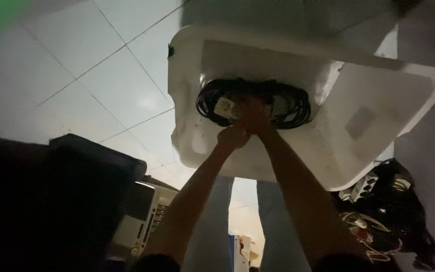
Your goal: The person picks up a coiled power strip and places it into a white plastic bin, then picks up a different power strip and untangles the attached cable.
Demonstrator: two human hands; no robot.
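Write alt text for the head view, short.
Two bare hands, left hand and right hand, meet over a coil of black cable with a white plug block inside a white plastic tub on a pale tiled floor. More tangled cables lie at right.

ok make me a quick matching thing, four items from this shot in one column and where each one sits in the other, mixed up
Things:
1. coiled black cable
2. white tub
3. tangled pile of cords and power strips
4. pale device with buttons

Places:
A. on the floor at lower right
B. inside the tub, under both hands
C. on the tiled floor, in the middle of the view
D. lower left, beside the left forearm

Pairs: 1-B, 2-C, 3-A, 4-D

The left hand and right hand meet on the cable.
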